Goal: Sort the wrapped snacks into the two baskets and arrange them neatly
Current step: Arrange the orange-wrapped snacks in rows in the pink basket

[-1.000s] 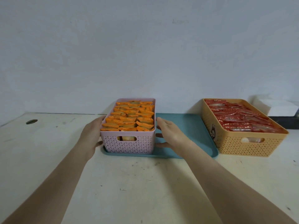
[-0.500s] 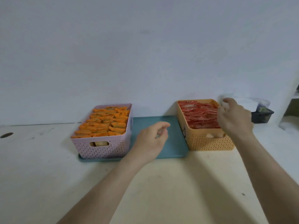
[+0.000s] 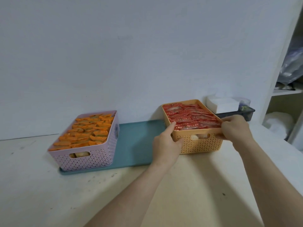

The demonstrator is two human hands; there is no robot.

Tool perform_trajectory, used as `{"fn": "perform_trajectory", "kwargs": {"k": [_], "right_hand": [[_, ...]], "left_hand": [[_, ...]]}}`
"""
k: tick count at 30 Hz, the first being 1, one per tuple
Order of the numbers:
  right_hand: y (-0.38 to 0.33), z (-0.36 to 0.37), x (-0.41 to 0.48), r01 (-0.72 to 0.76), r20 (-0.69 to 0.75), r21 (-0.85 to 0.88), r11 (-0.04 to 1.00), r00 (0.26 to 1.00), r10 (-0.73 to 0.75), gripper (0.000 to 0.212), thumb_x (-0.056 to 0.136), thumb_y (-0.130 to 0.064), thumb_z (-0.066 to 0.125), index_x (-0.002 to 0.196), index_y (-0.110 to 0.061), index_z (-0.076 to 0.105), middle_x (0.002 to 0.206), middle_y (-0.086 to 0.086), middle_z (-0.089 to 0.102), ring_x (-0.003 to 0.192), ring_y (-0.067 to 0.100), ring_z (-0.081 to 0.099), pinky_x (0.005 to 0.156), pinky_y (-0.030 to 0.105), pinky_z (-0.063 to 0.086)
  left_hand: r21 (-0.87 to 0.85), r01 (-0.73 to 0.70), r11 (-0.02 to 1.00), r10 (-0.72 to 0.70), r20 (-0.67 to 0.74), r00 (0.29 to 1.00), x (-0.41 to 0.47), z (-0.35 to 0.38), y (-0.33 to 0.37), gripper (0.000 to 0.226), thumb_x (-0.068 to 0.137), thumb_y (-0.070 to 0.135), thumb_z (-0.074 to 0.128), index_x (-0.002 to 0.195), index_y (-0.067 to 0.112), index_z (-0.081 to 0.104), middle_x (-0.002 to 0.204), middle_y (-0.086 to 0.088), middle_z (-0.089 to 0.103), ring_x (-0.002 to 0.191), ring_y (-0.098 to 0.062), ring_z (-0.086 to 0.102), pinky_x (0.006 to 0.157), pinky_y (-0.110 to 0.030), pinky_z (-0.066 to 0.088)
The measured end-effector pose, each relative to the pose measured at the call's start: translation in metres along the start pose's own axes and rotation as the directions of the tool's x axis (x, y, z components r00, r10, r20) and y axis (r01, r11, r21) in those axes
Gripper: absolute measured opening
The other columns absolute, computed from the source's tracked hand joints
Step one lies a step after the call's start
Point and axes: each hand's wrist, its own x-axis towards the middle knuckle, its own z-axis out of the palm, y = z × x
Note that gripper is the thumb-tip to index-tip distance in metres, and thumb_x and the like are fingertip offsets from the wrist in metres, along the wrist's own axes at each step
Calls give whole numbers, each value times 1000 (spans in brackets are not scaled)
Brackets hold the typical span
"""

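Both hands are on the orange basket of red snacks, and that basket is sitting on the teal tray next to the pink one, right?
Not quite. Both the left hand and right hand do grip the orange basket of red snacks, but the head view shows it on the bare table, just past the teal tray. Only the pink basket sits on the tray.

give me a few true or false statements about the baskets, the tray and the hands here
1. The pink basket holds orange-wrapped snacks. True.
2. Both hands grip the pink basket. False: the left hand and right hand grip the orange basket.
3. The pink basket sits on the teal tray. True.
4. The red-wrapped snacks lie loose on the tray. False: they fill the orange basket.
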Motion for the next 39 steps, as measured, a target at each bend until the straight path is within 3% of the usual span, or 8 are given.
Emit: {"fn": "perform_trajectory", "kwargs": {"k": [4, 11, 16, 21, 23, 25, 31, 39], "right_hand": [[-15, -1, -7, 103, -33, 18, 995, 994, -102, 37, 80, 4, 35, 75, -8, 69, 77, 12, 67, 63, 28, 69, 73, 49, 60], [-43, 51, -42, 160, 94, 89, 983, 981, -169, 31, 89, -1, 40, 83, -7, 70, 81, 8, 70, 64, 20, 70, 66, 43, 62], [-45, 100, -63, 162, 149, 35, 986, 975, -166, 33, 83, -6, 38, 79, -10, 71, 73, 7, 71, 59, 24, 71, 70, 45, 60], [-44, 112, -72, 250, 133, -128, 960, 963, -233, 31, 88, -26, 43, 82, -12, 71, 81, 8, 71, 79, 30, 67, 79, 43, 55], [-42, 113, -72, 269, 207, -112, 957, 948, -243, 34, 92, -27, 38, 89, -15, 69, 90, 8, 70, 86, 29, 64, 82, 47, 55], [-42, 110, -74, 278, 335, -99, 955, 913, -231, 37, 98, -27, 29, 104, -14, 64, 100, 8, 65, 92, 26, 58, 87, 47, 52], [-37, 114, -73, 143, 437, 42, 989, 887, -147, 47, 102, -45, 19, 112, -22, 59, 113, 8, 63, 101, 25, 56, 94, 50, 48], [-32, 120, -64, 226, 397, 47, 973, 889, -226, 50, 102, -43, 20, 105, -18, 64, 106, 6, 67, 97, 22, 60, 94, 52, 49]], "left_hand": [[-4, -46, 999, 46, -32, 998, 1, -28, 10, 67, 83, 27, 72, 143, 34, 44, 97, 16, 68, 95, -1, 62, 86, -22, 54], [109, -36, 993, 51, -135, 989, -15, -95, -16, 69, 83, 26, 73, 144, 34, 42, 101, 15, 71, 93, -1, 67, 84, -31, 58], [332, -27, 943, 77, -138, 987, -30, -123, -45, 65, 91, 28, 63, 148, 34, 32, 94, 15, 64, 84, -8, 64, 63, -19, 44], [714, -55, 698, 170, -89, 981, -34, -140, -59, 50, 91, 34, 61, 138, 22, 46, 98, 2, 68, 85, -20, 63, 61, -31, 46], [828, -95, 552, 277, -75, 958, -36, -149, -67, 39, 82, 32, 73, 118, 18, 64, 91, 1, 66, 84, -23, 58, 58, -34, 45], [842, -154, 516, 409, -84, 909, -36, -155, -77, 35, 73, 25, 80, 105, 15, 71, 90, -3, 63, 84, -26, 54, 62, -38, 45], [560, -219, 799, 380, -189, 905, -29, -165, -101, 34, 80, 8, 76, 113, 12, 72, 107, 0, 71, 99, -20, 61, 81, -27, 44], [511, -298, 806, 467, -240, 851, -26, -163, -111, 31, 78, 3, 77, 108, 10, 74, 104, 0, 74, 97, -6, 59, 84, -24, 44]]}}
